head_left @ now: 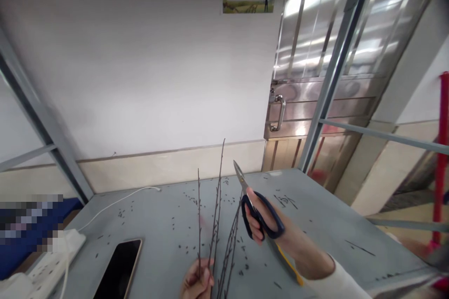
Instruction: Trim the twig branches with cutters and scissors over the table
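The left hand (196, 281) is closed tight around thin twigs (216, 205), which stick up above it. The right hand (277, 238) grips blue scissors (257, 215) just beside them, and they look shut, though it is hard to tell.

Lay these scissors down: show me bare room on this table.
Roomiest: the grey metal table between the right hand and the thin dark twig, only specks there. Smaller: between the phone and left hand. Crowded: lower left, with the power strip and white cable.
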`<state>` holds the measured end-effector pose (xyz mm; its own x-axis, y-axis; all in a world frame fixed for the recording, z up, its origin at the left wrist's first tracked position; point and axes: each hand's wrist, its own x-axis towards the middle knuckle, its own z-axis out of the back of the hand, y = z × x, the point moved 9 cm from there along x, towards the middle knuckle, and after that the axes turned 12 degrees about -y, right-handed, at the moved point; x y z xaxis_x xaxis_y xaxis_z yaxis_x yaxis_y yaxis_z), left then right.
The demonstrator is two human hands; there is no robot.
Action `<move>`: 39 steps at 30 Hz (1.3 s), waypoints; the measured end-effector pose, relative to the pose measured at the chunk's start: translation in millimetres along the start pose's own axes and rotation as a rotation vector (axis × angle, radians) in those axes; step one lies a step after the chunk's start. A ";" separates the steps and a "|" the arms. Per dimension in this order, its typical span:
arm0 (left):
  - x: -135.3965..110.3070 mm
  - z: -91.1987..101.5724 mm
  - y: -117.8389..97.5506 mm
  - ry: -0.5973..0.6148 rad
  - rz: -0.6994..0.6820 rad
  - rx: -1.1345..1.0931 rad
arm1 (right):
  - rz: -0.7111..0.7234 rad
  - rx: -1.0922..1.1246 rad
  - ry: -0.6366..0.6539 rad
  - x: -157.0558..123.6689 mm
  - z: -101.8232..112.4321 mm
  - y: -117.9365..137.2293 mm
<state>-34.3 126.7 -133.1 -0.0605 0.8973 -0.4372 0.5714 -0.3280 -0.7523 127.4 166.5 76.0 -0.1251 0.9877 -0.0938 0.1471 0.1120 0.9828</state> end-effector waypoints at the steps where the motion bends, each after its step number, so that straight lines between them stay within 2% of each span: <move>1: -0.8 -0.7 -1.3 0.004 -0.006 -0.001 | 0.004 -0.008 0.009 -1.0 -1.0 -0.7; 4: -3.6 -3.9 -3.9 0.026 -0.006 0.009 | 0.026 -0.043 0.034 -2.8 -6.5 -1.9; 9: -6.1 -6.0 -5.9 0.010 0.001 0.031 | 0.045 -0.059 -0.005 -2.8 -10.8 -10.9; 17: -14.8 -16.5 -14.9 -0.001 -0.012 0.003 | -0.012 -0.031 -0.104 -12.9 -6.7 -57.0; 23: -16.3 -17.2 -17.4 -0.009 -0.035 0.012 | 0.128 -0.095 -0.131 -18.2 -8.0 -78.9; 27: -17.8 -16.1 -18.9 -0.026 -0.067 0.045 | 0.191 -0.254 -0.264 -21.5 6.9 -87.1; 30: -20.7 -15.5 -21.3 -0.072 -0.100 0.074 | 0.287 -0.454 -0.354 -27.5 25.2 -80.1; 33: -25.8 -15.7 -25.6 -0.151 -0.159 0.111 | 0.434 -0.631 -0.398 -36.0 40.7 -57.5; 39: -39.3 -21.3 -30.8 -0.255 -0.293 0.194 | 0.655 -1.136 -0.325 -38.8 41.3 3.1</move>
<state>-32.1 107.8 -82.3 -0.4111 0.8672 -0.2809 0.3370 -0.1418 -0.9308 173.2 133.1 76.2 -0.0861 0.8232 0.5612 -0.8164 -0.3812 0.4339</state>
